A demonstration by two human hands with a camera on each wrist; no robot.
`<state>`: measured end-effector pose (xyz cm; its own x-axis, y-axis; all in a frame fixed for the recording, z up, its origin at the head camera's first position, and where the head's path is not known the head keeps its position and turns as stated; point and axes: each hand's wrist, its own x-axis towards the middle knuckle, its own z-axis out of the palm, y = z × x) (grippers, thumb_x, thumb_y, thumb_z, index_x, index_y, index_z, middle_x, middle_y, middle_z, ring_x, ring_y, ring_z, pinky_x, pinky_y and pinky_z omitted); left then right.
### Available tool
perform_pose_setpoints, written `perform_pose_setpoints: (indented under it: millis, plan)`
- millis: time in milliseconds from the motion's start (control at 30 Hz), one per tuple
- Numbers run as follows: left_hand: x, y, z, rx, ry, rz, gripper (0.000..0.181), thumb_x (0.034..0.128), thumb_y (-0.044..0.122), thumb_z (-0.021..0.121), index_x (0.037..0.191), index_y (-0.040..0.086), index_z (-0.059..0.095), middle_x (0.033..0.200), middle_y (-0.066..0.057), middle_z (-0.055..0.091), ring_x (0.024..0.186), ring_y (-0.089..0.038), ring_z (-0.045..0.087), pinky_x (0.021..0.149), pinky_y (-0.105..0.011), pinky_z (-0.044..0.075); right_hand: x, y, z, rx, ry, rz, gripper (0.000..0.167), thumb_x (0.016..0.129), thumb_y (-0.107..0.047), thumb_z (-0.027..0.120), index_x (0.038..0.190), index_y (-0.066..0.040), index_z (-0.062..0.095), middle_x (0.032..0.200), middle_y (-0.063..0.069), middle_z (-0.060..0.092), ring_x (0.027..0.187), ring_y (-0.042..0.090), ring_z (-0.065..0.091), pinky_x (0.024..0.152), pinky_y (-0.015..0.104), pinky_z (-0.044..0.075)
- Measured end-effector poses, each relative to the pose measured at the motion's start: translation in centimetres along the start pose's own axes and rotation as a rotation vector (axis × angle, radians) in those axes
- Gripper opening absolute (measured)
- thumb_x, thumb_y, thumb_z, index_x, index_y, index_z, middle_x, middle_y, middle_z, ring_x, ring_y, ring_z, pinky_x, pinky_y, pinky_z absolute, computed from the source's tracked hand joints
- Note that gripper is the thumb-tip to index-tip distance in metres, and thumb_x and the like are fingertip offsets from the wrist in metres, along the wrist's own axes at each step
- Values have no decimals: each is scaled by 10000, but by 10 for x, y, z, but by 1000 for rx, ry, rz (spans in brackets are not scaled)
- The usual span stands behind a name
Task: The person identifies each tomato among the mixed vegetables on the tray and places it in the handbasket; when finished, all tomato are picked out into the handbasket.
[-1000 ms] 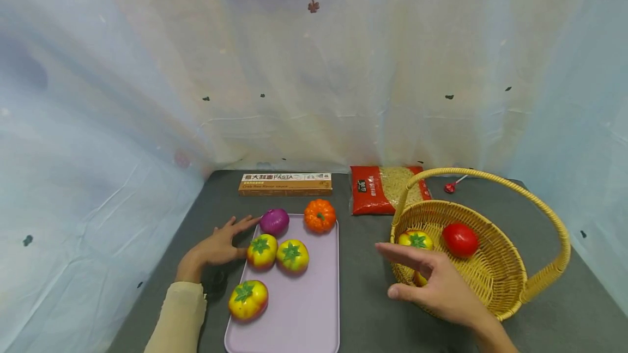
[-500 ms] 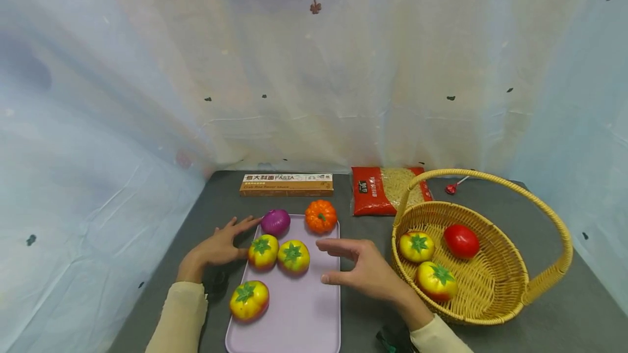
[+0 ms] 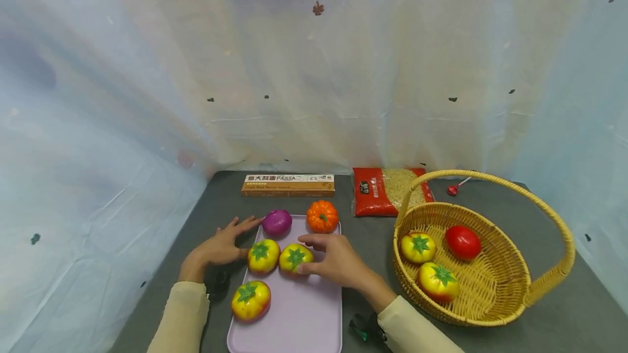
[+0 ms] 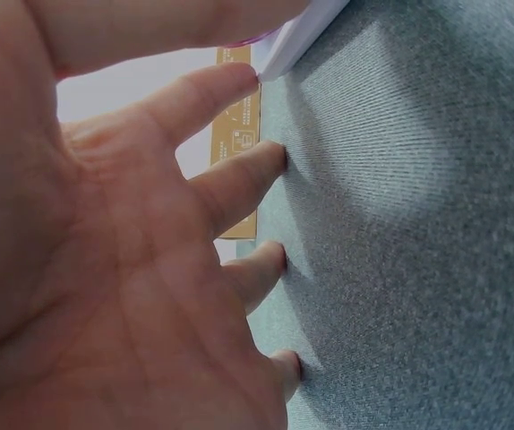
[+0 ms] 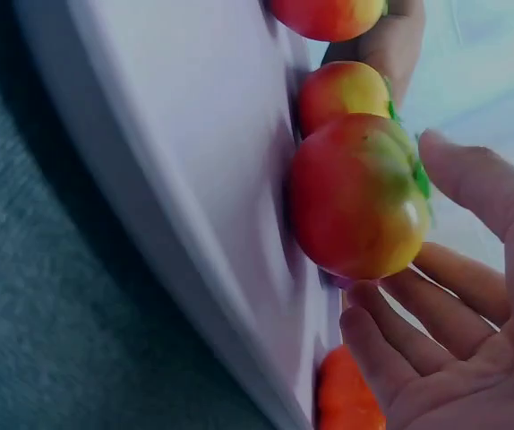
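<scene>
A lilac tray bears three yellow-red persimmon-like fruits, a purple onion and an orange pumpkin. My right hand is around the right side of the middle fruit, thumb and fingers spread apart; in the right wrist view that fruit lies between them, not visibly gripped. My left hand rests with fingers spread at the tray's left edge, beside another fruit and the onion. Its palm holds nothing in the left wrist view. The third fruit lies nearer the front.
A yellow wicker basket with a tall handle stands at the right, holding two similar fruits and a red one. Along the back lie a pasta box, a red pasta bag and a lollipop.
My right hand has moved left from over the basket to the middle fruit on the tray. The left hand has stayed at the tray's edge.
</scene>
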<state>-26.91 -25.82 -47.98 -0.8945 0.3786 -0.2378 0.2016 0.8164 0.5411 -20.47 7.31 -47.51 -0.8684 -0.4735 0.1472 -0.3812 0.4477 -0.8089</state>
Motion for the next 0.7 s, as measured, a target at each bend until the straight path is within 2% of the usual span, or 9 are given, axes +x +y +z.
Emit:
perform_pose_setpoints:
  millis: [167, 367, 533, 700]
  plan:
    - [1, 0, 2, 0, 3, -16, 888, 902, 242, 799, 1703, 286, 418, 1798, -208, 289, 1643, -625, 77, 1206, -899, -13, 2, 1, 3, -36, -71, 0, 596, 863, -261, 948, 1408, -143, 737, 1327, -26, 786, 1156, 117, 720, 1097, 386, 602]
    - [1, 1, 1, -1, 7, -20, 889, 903, 266, 811, 1701, 294, 421, 1798, -209, 288, 1641, -627, 79, 1202, -902, -7, -6, 0, -2, 27, -93, -18, 608, 873, -208, 933, 1427, -81, 717, 1329, 18, 785, 1136, 134, 738, 1039, 413, 640]
    - [0, 1, 2, -12, 5, -10, 887, 903, 255, 807, 1702, 277, 422, 1798, -213, 286, 1644, -623, 76, 1213, -892, -19, -24, -6, -19, 97, -87, 1, 582, 882, -203, 915, 1425, -121, 721, 1349, -31, 769, 1187, 129, 740, 1058, 369, 630]
    - [0, 1, 1, -14, 2, 0, 876, 907, 243, 796, 1700, 273, 425, 1800, -210, 280, 1645, -624, 68, 1210, -897, -24, -54, -11, -43, 152, -80, 46, 533, 909, -222, 895, 1413, -188, 726, 1355, -53, 754, 1214, 130, 729, 1053, 308, 621]
